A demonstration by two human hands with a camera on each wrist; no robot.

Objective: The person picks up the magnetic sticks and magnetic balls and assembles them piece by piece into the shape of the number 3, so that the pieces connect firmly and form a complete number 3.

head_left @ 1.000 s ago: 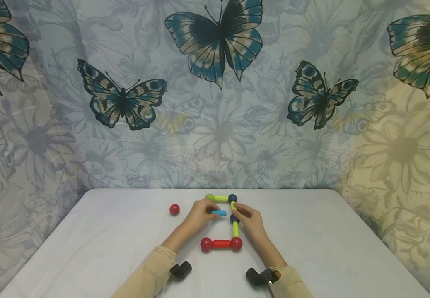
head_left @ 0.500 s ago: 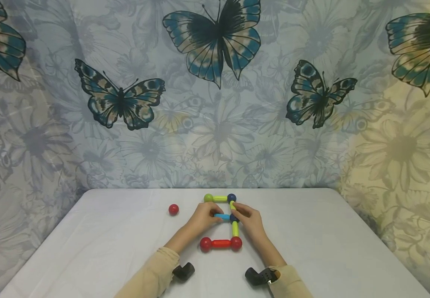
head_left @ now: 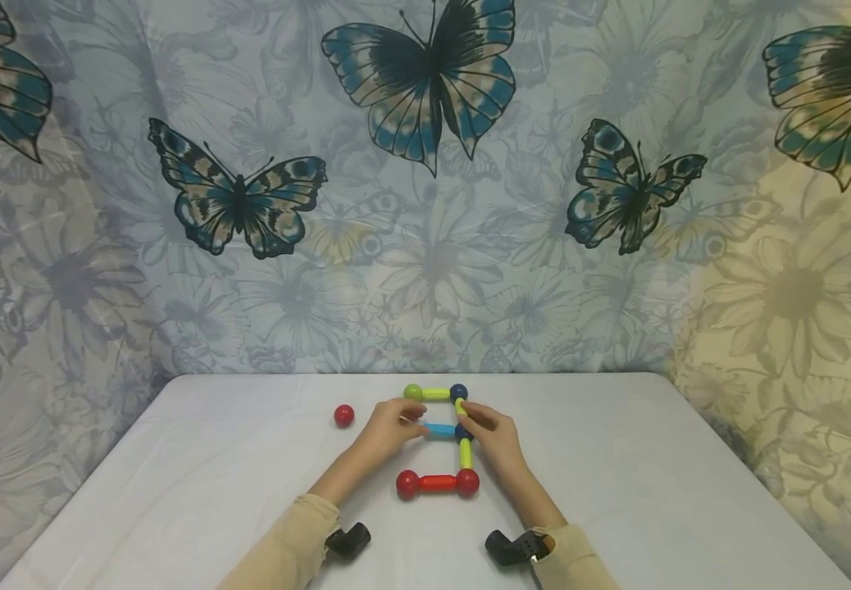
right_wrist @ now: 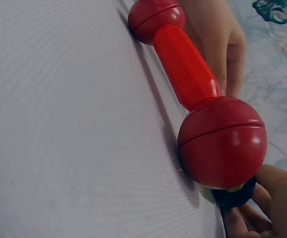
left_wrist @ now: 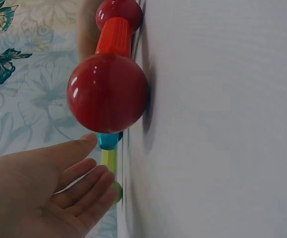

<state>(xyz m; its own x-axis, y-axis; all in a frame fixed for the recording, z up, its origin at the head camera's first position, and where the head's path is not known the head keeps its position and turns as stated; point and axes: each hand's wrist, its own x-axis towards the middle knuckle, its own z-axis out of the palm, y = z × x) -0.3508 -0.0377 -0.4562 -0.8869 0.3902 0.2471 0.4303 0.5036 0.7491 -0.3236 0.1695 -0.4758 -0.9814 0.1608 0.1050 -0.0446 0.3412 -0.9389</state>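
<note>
A figure of magnetic rods and balls lies on the white table. My right hand [head_left: 498,438] holds the middle dark blue ball [right_wrist: 236,197] between thumb and fingers. A light blue rod [head_left: 441,429] points left from that ball. At the rod's free end is my left hand [head_left: 384,428], its fingers spread loosely and thumb tip close to the rod. Yellow-green rods [head_left: 466,453] run along the right side. A red rod [head_left: 438,483] joins two red balls [left_wrist: 107,93] at the near end. A green ball [head_left: 412,393] ends the far side.
A loose red ball [head_left: 344,415] lies left of the figure on the white table [head_left: 219,475]. Behind the table's far edge hangs a butterfly-patterned cloth [head_left: 440,303]. Each wrist wears a black camera [head_left: 508,549].
My left hand brought the light blue rod to the middle dark blue ball, then loosened its fingers and drew slightly left. My right hand has stayed in place.
</note>
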